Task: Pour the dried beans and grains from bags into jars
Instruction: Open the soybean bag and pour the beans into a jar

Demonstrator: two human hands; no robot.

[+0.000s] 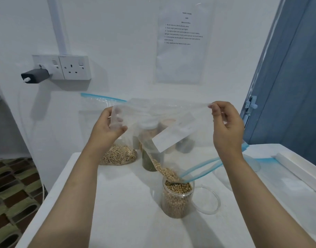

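Note:
A clear zip bag (164,122) with a blue zip strip hangs upside down above the table. My left hand (107,127) grips its upper left corner. My right hand (225,122) pinches its upper right corner. The bag's open blue mouth (194,173) points down into an open clear jar (177,199). Pale round beans (164,170) slide through the bag's lower corner into the jar, which is nearly full of the same beans. The jar's clear lid (207,199) lies on the table just right of it.
A second bag of pale grain (117,155) lies behind at the left. Several filled jars (150,158) stand at the back, seen through the held bag. An empty blue-zip bag (252,161) lies at the right. The white table (117,212) drops off at its left edge.

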